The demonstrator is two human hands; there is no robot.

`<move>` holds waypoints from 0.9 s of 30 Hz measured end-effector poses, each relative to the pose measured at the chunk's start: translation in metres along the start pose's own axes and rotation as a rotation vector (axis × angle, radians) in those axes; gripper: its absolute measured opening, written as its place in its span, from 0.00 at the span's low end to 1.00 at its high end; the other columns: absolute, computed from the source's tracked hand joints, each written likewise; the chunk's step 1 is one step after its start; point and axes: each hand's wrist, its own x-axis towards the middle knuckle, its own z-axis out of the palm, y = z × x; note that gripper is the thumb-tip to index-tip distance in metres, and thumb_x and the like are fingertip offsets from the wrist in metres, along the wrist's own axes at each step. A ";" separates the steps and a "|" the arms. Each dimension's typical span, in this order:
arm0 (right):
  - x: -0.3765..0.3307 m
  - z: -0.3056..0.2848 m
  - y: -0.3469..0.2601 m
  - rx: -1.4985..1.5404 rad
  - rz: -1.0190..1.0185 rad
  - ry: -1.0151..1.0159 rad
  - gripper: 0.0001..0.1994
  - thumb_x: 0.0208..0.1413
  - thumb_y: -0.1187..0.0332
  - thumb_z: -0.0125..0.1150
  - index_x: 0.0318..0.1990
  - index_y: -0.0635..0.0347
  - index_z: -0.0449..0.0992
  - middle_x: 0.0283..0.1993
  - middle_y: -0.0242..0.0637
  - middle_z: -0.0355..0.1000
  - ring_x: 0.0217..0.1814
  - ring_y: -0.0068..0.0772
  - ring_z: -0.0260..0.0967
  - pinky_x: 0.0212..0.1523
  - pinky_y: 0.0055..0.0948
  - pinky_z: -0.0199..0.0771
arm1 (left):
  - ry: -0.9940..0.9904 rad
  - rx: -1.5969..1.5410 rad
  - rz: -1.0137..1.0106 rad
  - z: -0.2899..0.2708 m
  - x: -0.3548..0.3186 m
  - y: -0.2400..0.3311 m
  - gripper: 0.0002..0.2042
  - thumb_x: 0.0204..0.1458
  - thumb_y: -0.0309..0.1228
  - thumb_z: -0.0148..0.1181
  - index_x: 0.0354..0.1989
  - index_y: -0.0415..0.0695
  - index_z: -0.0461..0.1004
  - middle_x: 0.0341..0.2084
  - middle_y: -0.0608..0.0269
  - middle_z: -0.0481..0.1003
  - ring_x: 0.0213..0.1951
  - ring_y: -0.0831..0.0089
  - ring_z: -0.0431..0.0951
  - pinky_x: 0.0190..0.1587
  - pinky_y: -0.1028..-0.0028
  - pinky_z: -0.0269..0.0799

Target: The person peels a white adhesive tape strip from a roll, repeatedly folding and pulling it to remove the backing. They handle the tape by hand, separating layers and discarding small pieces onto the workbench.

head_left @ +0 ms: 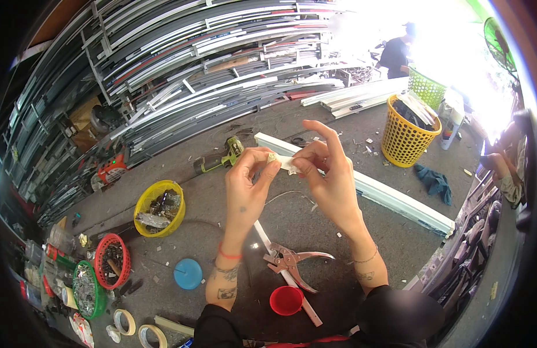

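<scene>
Above the middle of the workbench, my left hand (249,180) and my right hand (331,185) meet at a small white piece (287,163). Thumb and fingers of the left pinch its left end. The right grips the other end between thumb and fingertip, with one finger raised. What kind of part it is cannot be made out. Just behind the hands lies a long white profile (396,203), running off to the right. A green and black cordless drill (228,155) is beside my left hand. Between my forearms rest metal punch pliers (292,261) over a thin white strip (306,304).
Small parts fill a yellow basket (179,223), a red basket (128,268) and a green basket (95,301) at left. A blue disc (188,274), red cup (286,300) and tape rolls (125,322) sit nearer. Back right, a tall yellow basket (409,139) stands; a person (394,57) is beyond.
</scene>
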 end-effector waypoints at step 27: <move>-0.003 -0.009 -0.004 -0.163 -0.142 -0.139 0.10 0.49 0.66 0.66 0.36 0.61 0.77 0.34 0.37 0.71 0.37 0.35 0.71 0.36 0.32 0.69 | -0.154 -0.057 -0.096 0.000 -0.008 0.010 0.15 0.49 0.22 0.65 0.38 0.43 0.63 0.33 0.69 0.67 0.37 0.83 0.69 0.40 0.81 0.67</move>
